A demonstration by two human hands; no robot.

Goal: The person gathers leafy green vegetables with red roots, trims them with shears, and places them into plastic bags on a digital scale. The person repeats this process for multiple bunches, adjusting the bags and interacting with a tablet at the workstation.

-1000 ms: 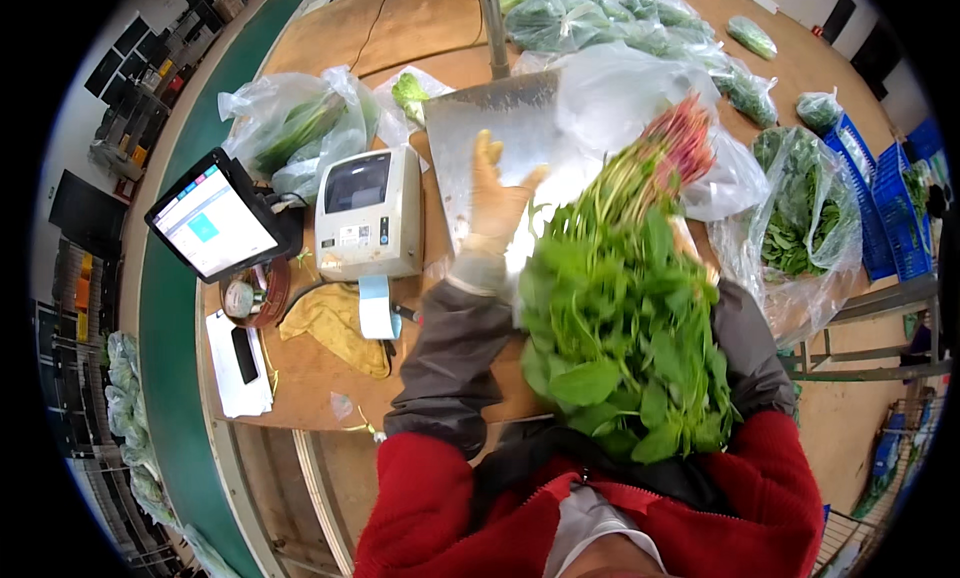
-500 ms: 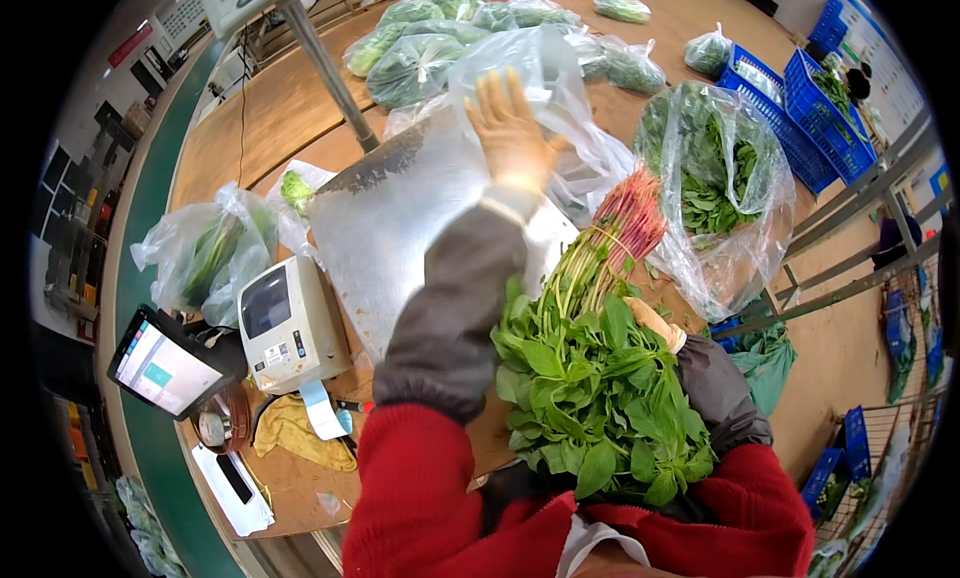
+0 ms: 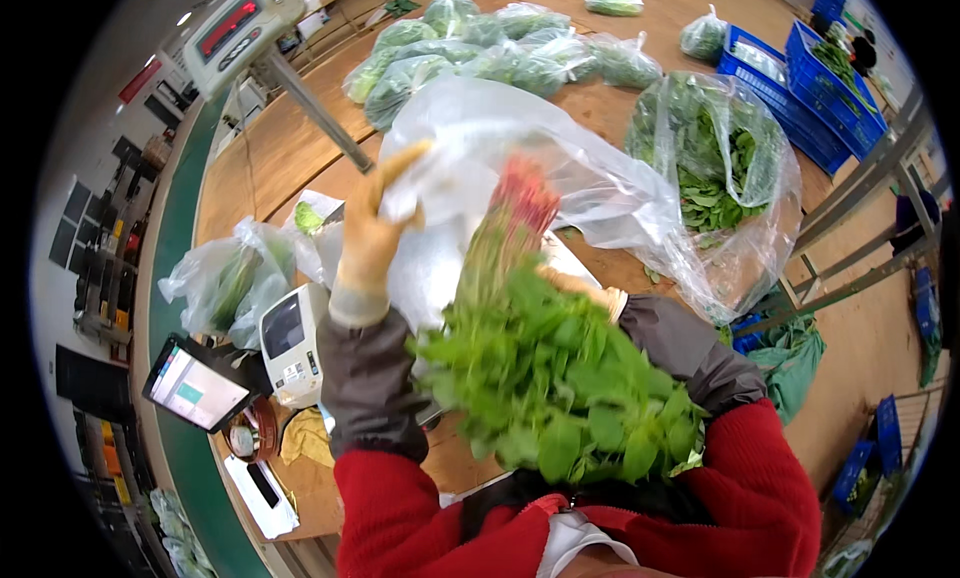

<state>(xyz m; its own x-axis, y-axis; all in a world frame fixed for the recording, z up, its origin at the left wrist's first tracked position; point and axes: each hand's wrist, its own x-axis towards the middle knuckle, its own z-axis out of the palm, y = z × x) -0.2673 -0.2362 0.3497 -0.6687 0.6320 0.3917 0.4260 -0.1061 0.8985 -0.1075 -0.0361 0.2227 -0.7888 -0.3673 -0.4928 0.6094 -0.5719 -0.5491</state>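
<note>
My gloved left hand (image 3: 372,233) is raised at the left edge of a clear plastic bag (image 3: 470,113), thumb and fingers apart; I cannot tell whether the fingers grip the film. The bag spreads over part of a metal scale plate (image 3: 415,263). In my gloved right hand (image 3: 585,290) is a bunch of leafy greens (image 3: 560,378) with reddish root ends, tilted so the roots point away from me, over the plate and close to the bag. The leaves lie against my front and hide part of the right hand's fingers.
Several bagged vegetables (image 3: 480,53) lie at the back. A large open bag of greens (image 3: 715,188) stands on the right, with blue crates (image 3: 785,108) behind it. A label printer (image 3: 290,343), a tablet screen (image 3: 195,388) and the scale's display post (image 3: 315,108) are on the left.
My left hand has moved left and nearer from lying spread on the bag, and the bag now spreads wider. The bunch has swung leftward over the plate with my right hand.
</note>
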